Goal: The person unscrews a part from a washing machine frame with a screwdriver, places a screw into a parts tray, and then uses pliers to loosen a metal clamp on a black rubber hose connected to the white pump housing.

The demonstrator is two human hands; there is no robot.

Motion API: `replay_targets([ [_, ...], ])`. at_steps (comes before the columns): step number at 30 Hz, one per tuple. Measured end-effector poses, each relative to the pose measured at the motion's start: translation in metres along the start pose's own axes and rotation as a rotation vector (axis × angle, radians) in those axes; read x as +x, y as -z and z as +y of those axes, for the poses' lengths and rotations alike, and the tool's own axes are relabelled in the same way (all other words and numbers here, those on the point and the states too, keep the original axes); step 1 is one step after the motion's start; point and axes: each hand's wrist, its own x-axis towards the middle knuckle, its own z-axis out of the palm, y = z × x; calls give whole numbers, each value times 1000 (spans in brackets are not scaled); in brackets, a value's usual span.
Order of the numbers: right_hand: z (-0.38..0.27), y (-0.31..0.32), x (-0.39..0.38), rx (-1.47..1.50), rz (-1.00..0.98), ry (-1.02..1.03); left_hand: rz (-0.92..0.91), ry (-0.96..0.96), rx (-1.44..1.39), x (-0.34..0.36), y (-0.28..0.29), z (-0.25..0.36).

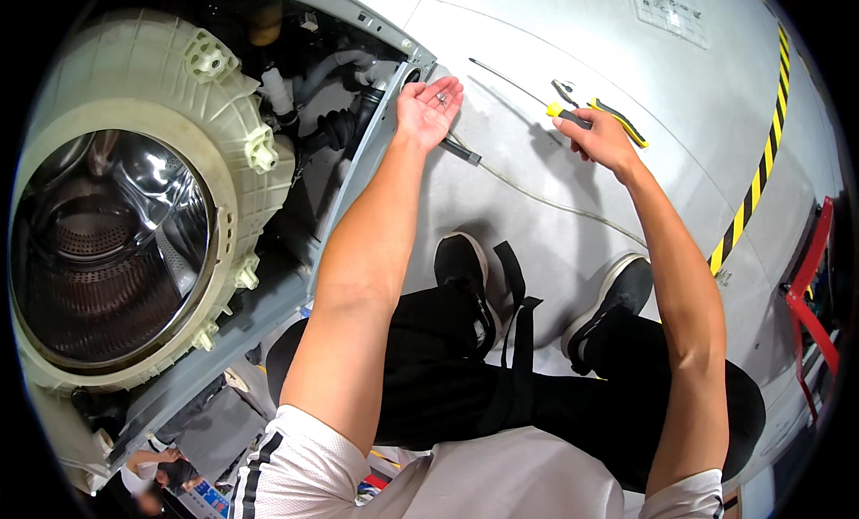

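My left hand (pixel 431 110) is turned palm up beside the edge of an opened washing machine cabinet, its fingers stretched out. A few small metal pieces (pixel 441 98), which look like screws, rest on it. My right hand (pixel 601 140) is closed round the yellow and black handle of a screwdriver (pixel 510 79), whose long shaft points up and to the left. Just beyond that hand lie pliers (pixel 626 123) with yellow and black handles, partly hidden by my fingers. To the left, the machine's pale plastic tub (pixel 234 161) surrounds a shiny steel drum (pixel 116 242).
A grey cable (pixel 555 203) with a dark end piece crosses the floor between my hands and shoes. The cabinet's metal edge (pixel 358 148) runs along my left arm. Yellow and black tape (pixel 761 174) marks the floor at right, near a red metal frame (pixel 805 313). Another person (pixel 148 474) is at lower left.
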Motion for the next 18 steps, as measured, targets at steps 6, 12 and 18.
replay_targets([
  [6, 35, -20, 0, -563, 337, 233, -116, 65, 387, -3, -18, -7],
  [12, 55, -26, -2, -683, 375, 243, -234, 92, 513, -14, -42, -13],
  [18, 60, -32, -2, -813, 365, 263, -352, 162, 443, -21, -54, -15],
])
